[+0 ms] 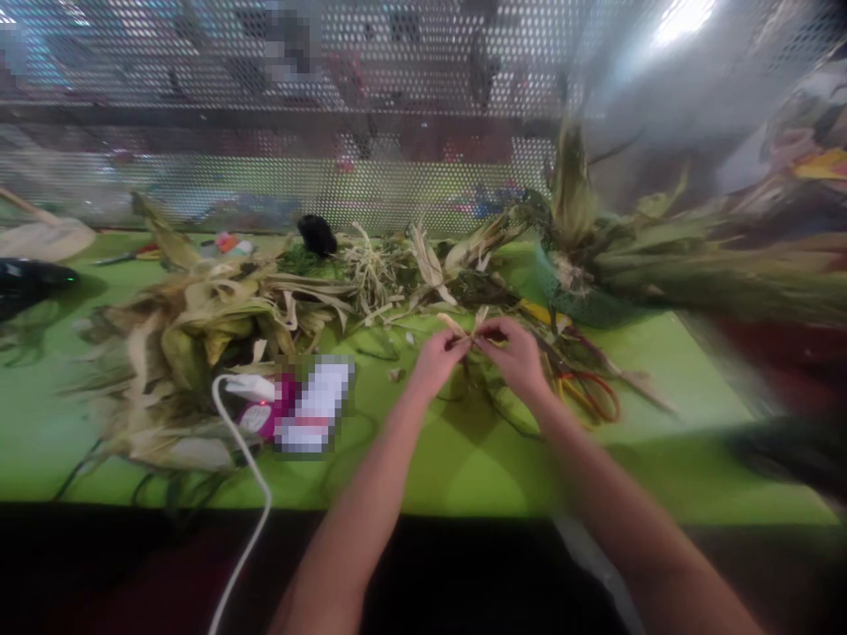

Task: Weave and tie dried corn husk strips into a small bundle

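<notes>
Both hands meet over the green tabletop (463,459), pinched on one small strip of dry husk (463,324): left hand (437,357) closed on its near end, right hand (520,353) closed on the other. The strip sits just above the table, between the husk heap (198,326) and the orange-handled scissors (588,392).

Risks, as judged: dry husk looks brittle and could split if pulled hard; the scissors lie just beside the right wrist (blades blurred, position unclear); the white cable (248,494) trails off the table edge and could snag a forearm
</notes>
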A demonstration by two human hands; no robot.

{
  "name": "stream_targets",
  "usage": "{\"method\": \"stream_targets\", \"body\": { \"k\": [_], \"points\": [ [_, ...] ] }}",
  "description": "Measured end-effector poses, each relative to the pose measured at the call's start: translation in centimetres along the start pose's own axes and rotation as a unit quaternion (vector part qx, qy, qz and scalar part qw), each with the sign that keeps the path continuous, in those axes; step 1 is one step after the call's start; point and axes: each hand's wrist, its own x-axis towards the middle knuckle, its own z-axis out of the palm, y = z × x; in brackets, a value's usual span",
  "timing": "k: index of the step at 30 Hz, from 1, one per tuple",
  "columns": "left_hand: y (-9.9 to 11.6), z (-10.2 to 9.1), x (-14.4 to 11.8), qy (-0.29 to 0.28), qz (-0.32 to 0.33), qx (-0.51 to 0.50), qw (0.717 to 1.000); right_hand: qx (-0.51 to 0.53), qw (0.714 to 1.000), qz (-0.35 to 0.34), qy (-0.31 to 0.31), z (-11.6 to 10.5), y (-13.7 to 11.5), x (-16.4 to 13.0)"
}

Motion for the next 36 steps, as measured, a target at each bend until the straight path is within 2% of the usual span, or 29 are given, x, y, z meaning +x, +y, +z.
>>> {"method": "stream_targets", "body": {
  "k": [9, 18, 20, 27, 32, 36],
  "points": [
    [0.2, 0.0, 0.1, 0.009, -0.041, -0.067, 0.997, -0.014, 1.000, -0.001, 0.003, 0.0, -0.6, -0.1],
    [-0.8, -0.4, 0.5, 0.040, -0.025, 0.012, 0.999, -0.106, 0.989, -0.102, -0.022, 0.0, -0.9, -0.3],
    [-0.6, -0.4, 0.4, 0.031, -0.015, 0.025, 0.999, -0.096, 0.991, -0.092, -0.019, 0.0, -0.8, -0.3],
    [0.5, -0.1, -0.2, -0.055, 0.013, 0.034, 0.998, -0.030, 0.999, -0.018, 0.006, 0.3, -0.1, -0.2],
    [0.1, 0.1, -0.1, -0.019, 0.010, 0.048, 0.999, -0.046, 0.998, -0.019, 0.047, 0.3, -0.4, -0.3],
    [0.0, -0.1, 0.0, 0.019, 0.001, 0.008, 1.000, -0.053, 0.996, -0.025, 0.067, 0.2, -0.6, -0.4]
  ]
}}
